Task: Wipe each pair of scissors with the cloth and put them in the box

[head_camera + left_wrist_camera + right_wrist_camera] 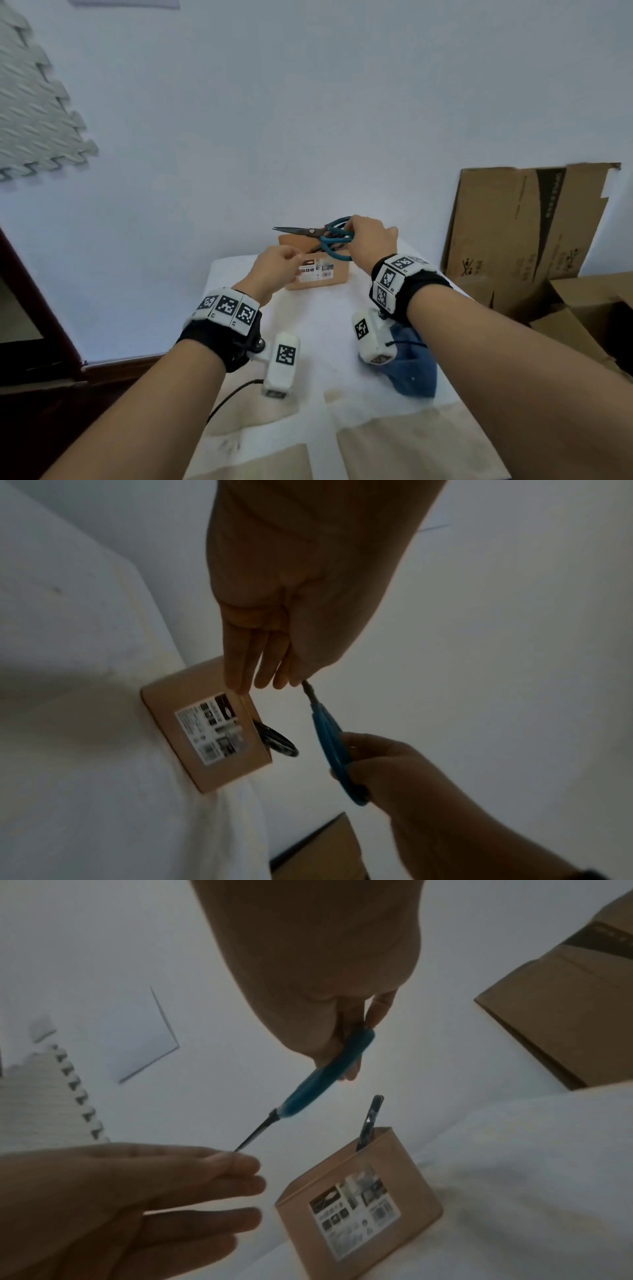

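— Two hands are up over the far end of the table. What has the right hand (368,240) got?

— Its fingers are curled round the teal handles of a pair of scissors (320,236), held level above the box (322,274), blades closed and pointing toward the left hand (275,270).

— And the left one?

— Its fingers lie almost straight and close together, gripping nothing. In the left wrist view the fingertips (267,680) sit just at the blade tip and above the box's open top; whether they touch the tip I cannot tell.

— Anything in the box?

— A dark-handled pair (279,739) stands in it, its loops sticking out of the opening, below the teal pair.

— The cloth?

— Blue cloth (412,363) lies on the white-covered table (325,325) under the right forearm, nearer the person than the box. Flattened cardboard cartons (520,222) lean against the wall beyond the right hand.
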